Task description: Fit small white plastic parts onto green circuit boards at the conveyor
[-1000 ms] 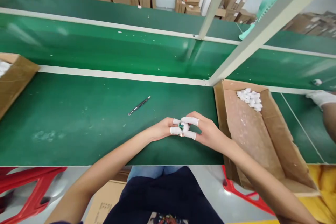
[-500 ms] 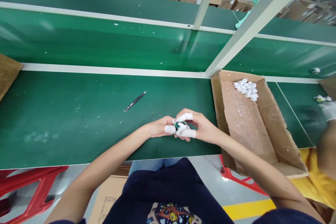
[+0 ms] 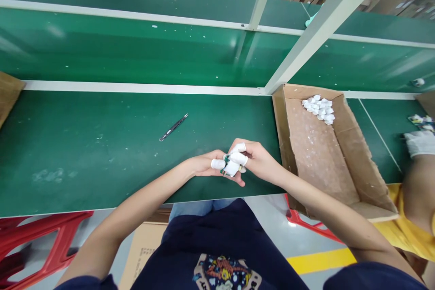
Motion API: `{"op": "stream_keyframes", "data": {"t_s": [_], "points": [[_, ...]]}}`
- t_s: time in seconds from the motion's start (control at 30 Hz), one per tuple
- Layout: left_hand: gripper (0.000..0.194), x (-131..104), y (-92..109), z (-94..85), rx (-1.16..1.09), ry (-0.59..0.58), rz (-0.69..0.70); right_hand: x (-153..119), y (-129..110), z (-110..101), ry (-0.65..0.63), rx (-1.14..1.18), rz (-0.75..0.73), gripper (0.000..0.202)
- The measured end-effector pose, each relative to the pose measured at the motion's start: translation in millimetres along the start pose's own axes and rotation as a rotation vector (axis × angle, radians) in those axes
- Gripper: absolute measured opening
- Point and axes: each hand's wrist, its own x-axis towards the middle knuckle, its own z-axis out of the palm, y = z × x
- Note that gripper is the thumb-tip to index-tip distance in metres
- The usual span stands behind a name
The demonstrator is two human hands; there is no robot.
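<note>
My left hand (image 3: 207,166) and my right hand (image 3: 253,160) meet over the near edge of the green table (image 3: 84,145). Both wear white finger cots on several fingertips. Together they pinch a small green part (image 3: 227,166), mostly hidden by the fingers. Black tweezers (image 3: 173,127) lie loose on the table, up and to the left of my hands.
An open cardboard box (image 3: 343,167) stands to my right with a cluster of small white pieces (image 3: 319,108) in its far corner. A white frame post (image 3: 306,36) slants over it. Another person's gloved hand (image 3: 419,142) is at the far right. A brown box corner (image 3: 8,93) sits left.
My hands stay joined on the small part; the fingers have curled tighter around it. The view has tilted down a little. The other person's gloved hand has come further in at the right.
</note>
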Motion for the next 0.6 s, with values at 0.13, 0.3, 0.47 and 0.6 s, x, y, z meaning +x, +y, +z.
{"op": "stream_keyframes", "data": {"t_s": [0.13, 0.3, 0.47, 0.6], "points": [[0.062, -2, 4, -3.1, -0.117, -0.041, -0.015, 2, -1, -13, -0.008, -0.231, -0.164, 0.023], [0.060, -6, 8, -8.8, -0.168, -0.105, -0.051, -3, -4, -18, -0.104, -0.506, -0.278, 0.052], [0.058, -3, 8, -7.8, -0.151, -0.066, -0.006, -7, -2, -15, 0.027, -0.645, -0.265, 0.065], [0.066, 3, 2, -6.2, -0.086, -0.013, 0.012, -5, -2, -10, 0.022, -0.584, -0.300, 0.048]]}}
